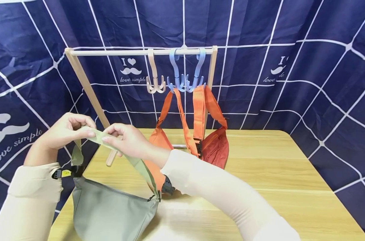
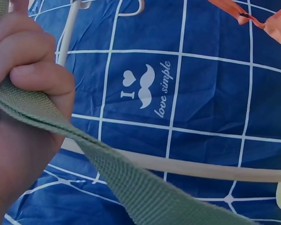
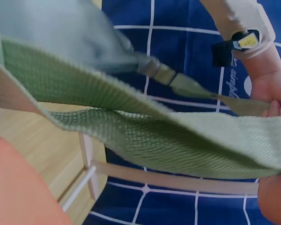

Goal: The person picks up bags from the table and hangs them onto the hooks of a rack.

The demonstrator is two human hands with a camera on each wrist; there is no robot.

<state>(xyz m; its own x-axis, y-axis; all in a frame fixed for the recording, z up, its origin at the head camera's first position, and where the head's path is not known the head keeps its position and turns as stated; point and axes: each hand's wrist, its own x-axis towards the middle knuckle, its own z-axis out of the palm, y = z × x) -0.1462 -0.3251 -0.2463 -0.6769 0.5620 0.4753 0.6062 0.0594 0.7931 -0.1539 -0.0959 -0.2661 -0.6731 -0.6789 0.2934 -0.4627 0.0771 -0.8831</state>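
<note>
A grey-green waist bag [image 1: 113, 207] hangs at the front left, its top zip edge facing up. Its green webbing strap [image 1: 99, 136] rises to both hands. My left hand [image 1: 63, 132] pinches the strap between thumb and curled fingers; in the left wrist view, the strap [image 2: 107, 161] runs out of the curled fingers. A short way to the right, my right hand [image 1: 128, 140] pinches the same strap with its thumb on top. Between them the strap is held up flat. In the right wrist view, the strap [image 3: 201, 136] looks twisted and doubled, with a buckle [image 3: 157, 70] near the bag.
A wooden rack with a white bar [image 1: 110, 53] stands behind, carrying a beige hook [image 1: 154, 73] and two blue hooks [image 1: 175, 68]. An orange bag [image 1: 161, 137] and a red bag [image 1: 215, 147] with orange straps hang from the blue hooks, over the wooden table [image 1: 276, 167].
</note>
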